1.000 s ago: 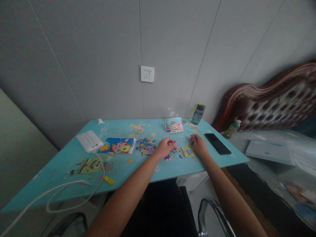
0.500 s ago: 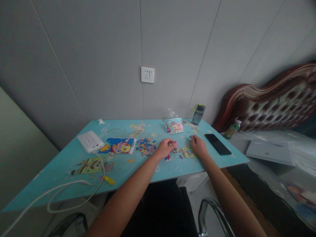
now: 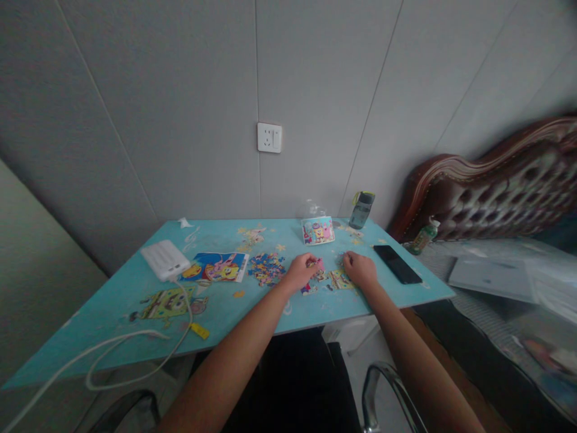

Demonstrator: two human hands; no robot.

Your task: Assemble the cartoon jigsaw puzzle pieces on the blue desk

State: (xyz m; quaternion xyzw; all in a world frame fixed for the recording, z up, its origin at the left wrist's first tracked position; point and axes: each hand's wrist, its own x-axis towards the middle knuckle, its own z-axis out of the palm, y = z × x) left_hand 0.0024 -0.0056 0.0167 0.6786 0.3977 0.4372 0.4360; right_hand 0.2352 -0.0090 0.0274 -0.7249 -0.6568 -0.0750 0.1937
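Observation:
My left hand [image 3: 299,273] is closed on a pinkish cluster of jigsaw puzzle pieces [image 3: 319,264], held just above the table. My right hand [image 3: 361,269] is at the right, its fingers pinched together over a few small pieces; what lies between the fingertips is hidden. Between my hands and just below them are a joined yellowish puzzle section [image 3: 340,279] and a small red and blue section [image 3: 308,289]. Left of my left hand is a heap of loose puzzle pieces [image 3: 267,268]. A reference picture card [image 3: 318,231] leans upright behind my hands.
On the light blue table [image 3: 252,307] lie a white power bank [image 3: 164,260] with a cable, a cartoon picture sheet [image 3: 219,266] and a black phone [image 3: 397,264] beside my right hand. A water bottle [image 3: 361,210] stands at the back right. A bed with a laptop [image 3: 491,278] adjoins the right side.
My right hand has moved slightly left and its fingers have curled downward toward the pieces. My left hand stays in nearly the same place with the pink cluster.

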